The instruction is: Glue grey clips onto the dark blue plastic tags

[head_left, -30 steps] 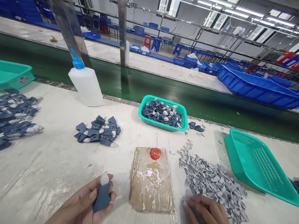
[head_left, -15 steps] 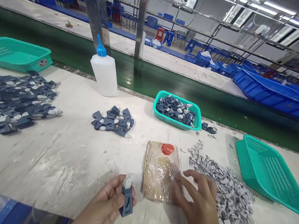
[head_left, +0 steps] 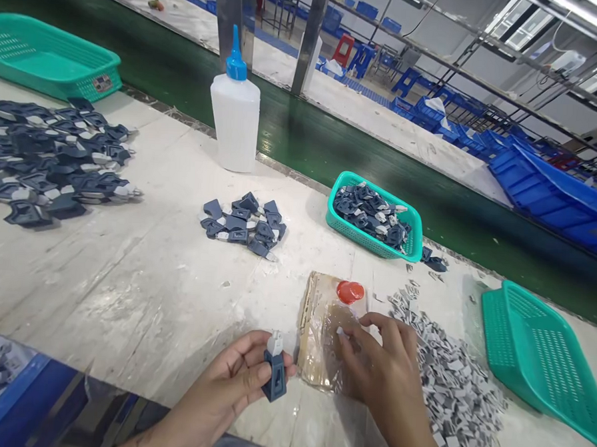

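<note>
Left hand [head_left: 230,387]: near the front edge of the tabletop [head_left: 140,268], fingers closed round a dark blue plastic part [head_left: 274,376] with a pale grey insert at its top; part held upright, just above the surface. Right hand [head_left: 388,368]: fingertips pinched together on a small pale grey piece [head_left: 340,332], pressed down on the film-covered cardboard pad [head_left: 323,331] that lies just right of the left hand. Red cap [head_left: 349,292] sits on the far end of that pad.

Loose heap of grey pieces [head_left: 450,378] lies beside the pad on its right, partly under the right wrist. Empty-looking green basket [head_left: 541,363] towards the right edge. Small green basket [head_left: 376,217] filled with blue parts towards the far edge, beyond the pad. Small pile of blue parts [head_left: 243,224] mid-tabletop; larger spread of blue parts [head_left: 51,164] towards the left edge, with another green basket [head_left: 51,57] behind it at the far left corner. White squeeze bottle [head_left: 235,117], blue nozzle, upright by the far edge.
</note>
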Motion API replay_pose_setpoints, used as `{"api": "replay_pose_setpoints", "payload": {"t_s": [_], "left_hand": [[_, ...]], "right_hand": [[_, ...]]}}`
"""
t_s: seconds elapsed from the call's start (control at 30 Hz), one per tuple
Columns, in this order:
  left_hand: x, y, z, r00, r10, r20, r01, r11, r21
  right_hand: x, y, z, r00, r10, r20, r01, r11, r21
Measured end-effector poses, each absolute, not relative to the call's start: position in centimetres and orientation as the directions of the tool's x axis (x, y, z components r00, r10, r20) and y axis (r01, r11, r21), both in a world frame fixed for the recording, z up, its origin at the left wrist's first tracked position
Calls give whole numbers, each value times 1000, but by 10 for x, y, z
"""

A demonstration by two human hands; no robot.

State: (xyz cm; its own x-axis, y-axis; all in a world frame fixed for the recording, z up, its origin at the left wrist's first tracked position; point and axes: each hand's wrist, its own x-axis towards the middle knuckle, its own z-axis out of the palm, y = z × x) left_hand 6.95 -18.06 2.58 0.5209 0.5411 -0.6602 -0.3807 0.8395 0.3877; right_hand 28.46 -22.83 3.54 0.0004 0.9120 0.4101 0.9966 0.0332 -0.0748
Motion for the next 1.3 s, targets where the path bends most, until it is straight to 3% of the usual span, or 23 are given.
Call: {"api": "replay_pose_setpoints", "payload": {"t_s": [0.27,0.57,0.87,1.1,1.3], "left_hand": [[66,-182,24,552,521,-651,-400,850,342],[68,-187,22,639,557,-531,-379,828,412],[74,-185,23,645,612,-457,-343,767,542],[76,-186,22,609,626,-488,-292,748,596],[76,-188,23,582,668,-463,-289,703,650]], "right_hand": [[284,-227,39,-70,911,407,998,60,36],[282,-227,44,-231,907,352,966,170,195],[283,-239,56,9,817,576,999,-25,20],[273,-242,45,21,852,523,999,-1,-38],[239,-247,48,3,882,472,946,151,-288]]}}
